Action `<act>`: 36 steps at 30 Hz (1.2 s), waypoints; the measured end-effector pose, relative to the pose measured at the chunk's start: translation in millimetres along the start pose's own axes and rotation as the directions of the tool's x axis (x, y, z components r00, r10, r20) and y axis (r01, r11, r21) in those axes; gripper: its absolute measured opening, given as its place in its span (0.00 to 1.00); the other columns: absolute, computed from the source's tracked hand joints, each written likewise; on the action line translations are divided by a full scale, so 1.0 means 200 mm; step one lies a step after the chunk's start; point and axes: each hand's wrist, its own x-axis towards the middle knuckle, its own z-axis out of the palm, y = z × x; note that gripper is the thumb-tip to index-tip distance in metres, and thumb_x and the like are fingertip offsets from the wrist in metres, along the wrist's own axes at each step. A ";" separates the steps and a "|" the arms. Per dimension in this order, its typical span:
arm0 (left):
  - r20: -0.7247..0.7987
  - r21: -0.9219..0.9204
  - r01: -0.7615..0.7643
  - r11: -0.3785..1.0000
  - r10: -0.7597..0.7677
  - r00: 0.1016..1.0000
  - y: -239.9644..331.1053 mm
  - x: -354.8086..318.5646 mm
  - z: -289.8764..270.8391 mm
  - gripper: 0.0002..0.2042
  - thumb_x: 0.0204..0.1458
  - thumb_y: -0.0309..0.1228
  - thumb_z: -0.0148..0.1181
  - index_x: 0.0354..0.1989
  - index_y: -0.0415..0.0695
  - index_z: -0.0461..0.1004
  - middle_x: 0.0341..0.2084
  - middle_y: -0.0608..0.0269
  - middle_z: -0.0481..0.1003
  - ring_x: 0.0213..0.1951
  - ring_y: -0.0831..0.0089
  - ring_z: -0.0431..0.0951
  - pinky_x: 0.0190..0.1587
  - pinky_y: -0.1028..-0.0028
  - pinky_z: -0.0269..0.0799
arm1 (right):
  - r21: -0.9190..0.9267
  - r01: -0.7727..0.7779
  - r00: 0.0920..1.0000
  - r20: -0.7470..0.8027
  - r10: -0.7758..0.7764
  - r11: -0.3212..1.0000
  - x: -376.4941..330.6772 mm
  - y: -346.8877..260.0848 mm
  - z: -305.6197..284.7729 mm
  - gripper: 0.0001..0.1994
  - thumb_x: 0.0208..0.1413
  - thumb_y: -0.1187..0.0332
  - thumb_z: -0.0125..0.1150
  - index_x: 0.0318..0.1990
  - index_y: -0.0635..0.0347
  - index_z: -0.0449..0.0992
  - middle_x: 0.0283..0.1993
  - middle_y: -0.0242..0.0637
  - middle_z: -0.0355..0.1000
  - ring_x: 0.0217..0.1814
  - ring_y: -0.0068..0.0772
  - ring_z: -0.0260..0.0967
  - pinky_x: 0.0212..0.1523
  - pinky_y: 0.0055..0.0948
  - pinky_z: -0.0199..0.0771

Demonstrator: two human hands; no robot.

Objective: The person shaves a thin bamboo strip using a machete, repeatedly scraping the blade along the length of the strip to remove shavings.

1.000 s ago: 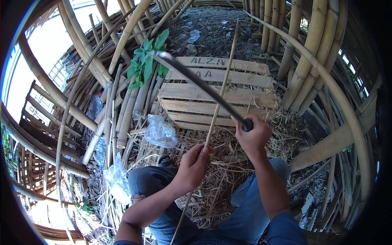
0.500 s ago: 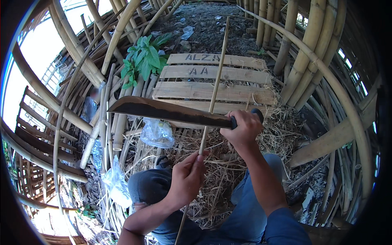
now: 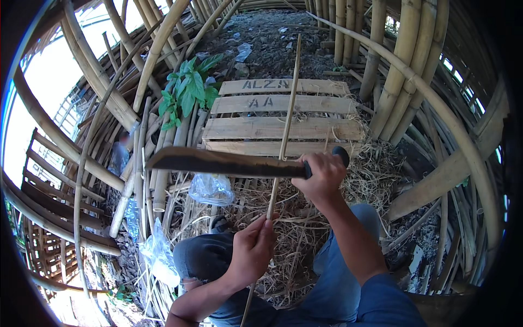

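A long, thin bamboo strip [image 3: 292, 103] runs from low in front of me up over the wooden slats. My left hand [image 3: 253, 246] is closed around its lower part, thumb on top. My right hand [image 3: 321, 175] grips the black handle of a machete [image 3: 229, 163], whose broad blade points left, nearly level. The blade crosses the strip a little above my left hand, and a small curl of shaving shows at the crossing. The handle's black end sticks out past my right fist.
Slatted wooden crate boards [image 3: 283, 128] lie ahead, with bamboo shavings [image 3: 305, 245] heaped between my knees. Clear plastic bags [image 3: 211, 189] and a leafy green plant [image 3: 190, 90] are at the left. Bamboo poles [image 3: 411, 65] stand at the right, and more lean at the left.
The machete blade has levelled out a little and sits slightly lower against the strip. Both hands keep their grips; the whole view has shifted slightly.
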 end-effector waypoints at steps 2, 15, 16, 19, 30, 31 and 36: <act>0.012 0.015 0.000 1.000 0.000 1.000 -0.01 -0.01 -0.01 0.15 0.64 0.30 0.42 0.53 0.34 0.66 0.16 0.76 0.58 0.14 0.89 0.55 0.15 0.85 0.50 | 0.038 0.045 0.999 -0.027 -0.044 0.998 0.01 0.01 0.00 0.14 0.23 0.64 0.70 0.18 0.50 0.68 0.17 0.28 0.66 0.19 0.31 0.65 0.23 0.33 0.60; 0.087 0.151 -0.077 0.986 0.064 0.994 -0.09 -0.07 0.00 0.14 0.64 0.29 0.42 0.52 0.33 0.67 0.16 0.76 0.59 0.15 0.90 0.55 0.16 0.84 0.51 | -0.060 0.002 0.996 -0.093 -0.007 0.998 0.07 0.12 -0.01 0.11 0.25 0.68 0.67 0.19 0.50 0.69 0.17 0.30 0.68 0.19 0.35 0.66 0.24 0.34 0.62; 0.095 0.164 -0.091 0.982 0.076 0.993 -0.08 -0.08 0.00 0.14 0.65 0.30 0.41 0.51 0.32 0.67 0.16 0.76 0.60 0.15 0.90 0.56 0.16 0.84 0.50 | -0.108 -0.033 0.995 -0.100 0.022 0.994 0.08 0.16 0.00 0.12 0.25 0.68 0.67 0.19 0.50 0.68 0.18 0.30 0.68 0.19 0.35 0.66 0.24 0.34 0.63; 0.106 0.175 -0.065 0.982 0.047 0.993 -0.04 -0.08 0.00 0.14 0.65 0.30 0.41 0.51 0.33 0.67 0.15 0.76 0.60 0.15 0.90 0.56 0.16 0.85 0.49 | -0.103 -0.069 0.990 -0.130 0.055 0.992 0.09 0.18 -0.01 0.13 0.23 0.67 0.68 0.18 0.50 0.68 0.18 0.30 0.68 0.19 0.36 0.66 0.24 0.34 0.63; 0.075 0.140 0.013 0.990 -0.024 0.997 -0.02 -0.19 0.00 0.14 0.64 0.29 0.43 0.53 0.33 0.67 0.17 0.77 0.60 0.18 0.92 0.56 0.19 0.86 0.51 | -0.217 -0.134 0.985 -0.139 0.105 0.967 0.08 0.26 0.01 0.15 0.20 0.65 0.70 0.17 0.51 0.66 0.16 0.30 0.66 0.16 0.34 0.63 0.21 0.34 0.60; 0.078 0.165 0.014 0.986 -0.027 0.997 -0.02 -0.20 0.00 0.14 0.64 0.29 0.43 0.53 0.33 0.67 0.17 0.77 0.60 0.18 0.92 0.56 0.19 0.86 0.51 | -0.218 -0.138 0.984 -0.142 0.109 0.966 0.08 0.27 0.00 0.15 0.20 0.65 0.70 0.17 0.51 0.66 0.16 0.30 0.66 0.16 0.34 0.63 0.21 0.34 0.60; 0.065 0.183 0.007 0.983 -0.019 0.998 -0.06 -0.20 0.00 0.15 0.63 0.27 0.43 0.54 0.33 0.66 0.17 0.77 0.60 0.18 0.92 0.57 0.19 0.86 0.52 | -0.150 -0.149 0.980 -0.151 0.127 0.977 0.04 0.22 -0.02 0.12 0.22 0.68 0.66 0.16 0.52 0.66 0.15 0.31 0.65 0.17 0.36 0.65 0.21 0.35 0.61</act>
